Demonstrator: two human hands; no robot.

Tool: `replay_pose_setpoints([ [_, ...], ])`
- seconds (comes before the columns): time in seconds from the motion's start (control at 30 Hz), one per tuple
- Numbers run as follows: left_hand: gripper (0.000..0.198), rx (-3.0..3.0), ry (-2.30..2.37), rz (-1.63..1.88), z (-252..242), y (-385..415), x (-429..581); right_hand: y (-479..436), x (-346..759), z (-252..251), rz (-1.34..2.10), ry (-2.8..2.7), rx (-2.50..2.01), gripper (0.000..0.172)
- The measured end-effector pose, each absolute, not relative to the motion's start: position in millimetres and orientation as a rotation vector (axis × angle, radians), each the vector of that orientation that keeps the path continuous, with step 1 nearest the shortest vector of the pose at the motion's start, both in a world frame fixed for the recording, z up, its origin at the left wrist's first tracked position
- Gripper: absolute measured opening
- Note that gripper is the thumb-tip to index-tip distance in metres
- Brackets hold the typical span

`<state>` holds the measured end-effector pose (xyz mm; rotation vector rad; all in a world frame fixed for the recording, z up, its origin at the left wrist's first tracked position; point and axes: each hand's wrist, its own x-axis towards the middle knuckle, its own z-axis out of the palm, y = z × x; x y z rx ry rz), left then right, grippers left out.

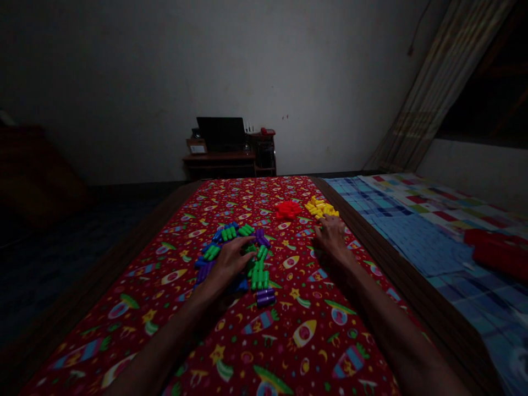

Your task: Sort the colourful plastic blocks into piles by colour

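Observation:
My left hand (233,257) reaches over a mixed pile of plastic building pieces. Its thumb and fingers are apart, with green pieces (259,269) just beyond them. Around and under this hand lie blue pieces (217,235) and purple pieces (266,297), partly hidden by the palm and wrist. On the right, my right hand (332,235) rests at the near edge of a heap of yellow pieces (318,207), fingers spread and bent slightly downward. Nothing shows in its grasp. A small heap of red pieces (287,210) lies left of the yellow one.
A red patterned cloth (247,352) covers the long table, whose dark wooden edge (396,264) shows on the right. Beyond it is a bed with blue checked bedding (396,236). A desk (223,156) with a black monitor (221,132) stands against the wall.

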<state>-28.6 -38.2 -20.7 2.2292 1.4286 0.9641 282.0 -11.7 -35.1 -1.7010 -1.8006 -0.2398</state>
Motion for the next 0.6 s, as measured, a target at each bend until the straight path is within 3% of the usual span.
replay_pose_setpoints([
  [0.23, 0.046, 2.102, 1.334, 1.017, -15, -58, -4, -41, 196, -17, 0.729, -2.127, -0.893, 0.028],
  [0.47, 0.05, 2.405, 1.208, 1.018, -37, -61, -6, -32, 222, -8, 0.458, -2.203, -1.161, 0.024],
  [0.6, 0.039, 2.615, 1.297, 0.921, -55, -56, -16, -15, 278, 4, 0.256, -2.04, -1.402, 0.029],
])
